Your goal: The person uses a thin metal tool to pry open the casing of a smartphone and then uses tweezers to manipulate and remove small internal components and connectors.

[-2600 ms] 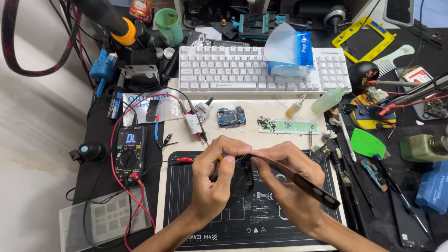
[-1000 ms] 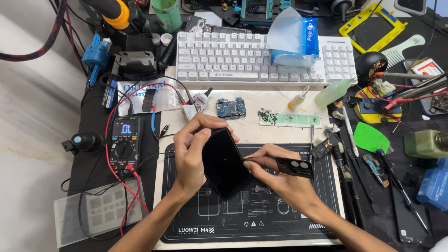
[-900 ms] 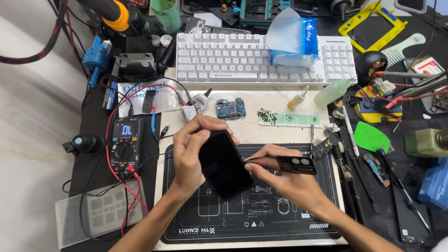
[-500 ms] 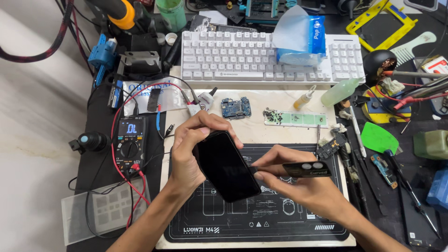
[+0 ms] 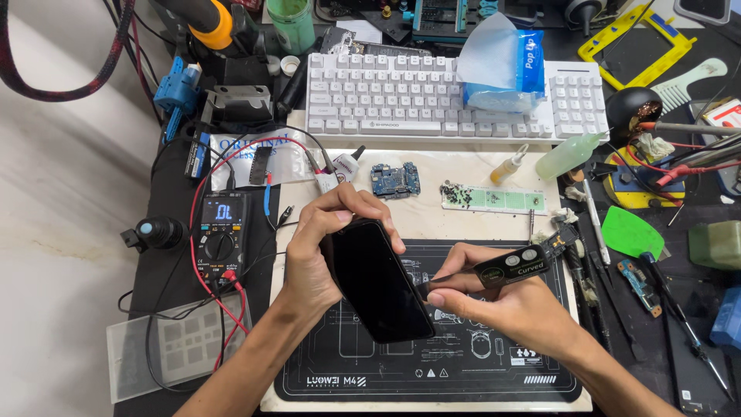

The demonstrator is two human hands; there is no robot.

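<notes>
My left hand (image 5: 312, 255) grips a black smartphone (image 5: 378, 282) by its upper end, screen side up and tilted over the black repair mat (image 5: 463, 371). Black curved tweezers (image 5: 502, 269) are pinched in my right hand (image 5: 502, 305), their tips touching the phone's right edge about halfway down. Both hands hover over the middle of the mat.
A white keyboard (image 5: 401, 96) with a tissue pack (image 5: 500, 62) lies behind. A small blue circuit board (image 5: 395, 180), a green screw strip (image 5: 494, 199) and glue bottles sit beyond the mat. A multimeter (image 5: 220, 235) with red leads stands left; tools, a green pick (image 5: 631, 232) and a soldering stand crowd the right.
The phone has been lifted and tilted, screen side now up in my left hand. My right hand has shifted its tweezers to the phone's right edge.
</notes>
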